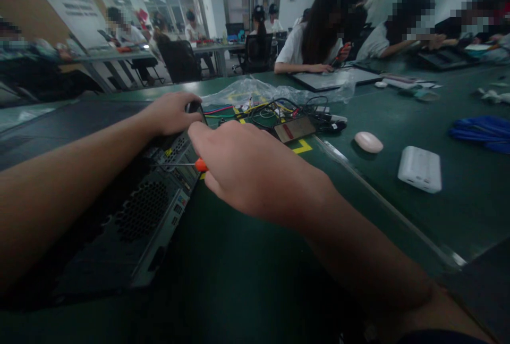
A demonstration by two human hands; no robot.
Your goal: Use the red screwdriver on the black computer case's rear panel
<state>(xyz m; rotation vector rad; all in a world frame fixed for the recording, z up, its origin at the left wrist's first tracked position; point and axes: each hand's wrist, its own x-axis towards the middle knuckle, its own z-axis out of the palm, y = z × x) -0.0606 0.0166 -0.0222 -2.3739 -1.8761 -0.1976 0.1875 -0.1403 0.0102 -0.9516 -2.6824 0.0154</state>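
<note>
A dark desktop computer case (143,264) lies on the table at the left, its rear panel with a round honeycomb vent and ports facing me. My right hand (258,168) is closed around a screwdriver (201,165). Only the orange front of its handle and the thin metal shaft show, and the shaft reaches left to the rear panel near the slot covers. The tip is hard to make out against the dark case. My left hand (173,112) grips the far end of the case, with fingers and thumb curled over its edge; some fingertips are hidden.
Behind my hands lie tangled cables (279,110), a power adapter (295,129) and clear plastic wrap (255,89). To the right are a pale oval case (368,142), a white box-shaped device (419,168) and blue cloth (484,134). People sit working across the table.
</note>
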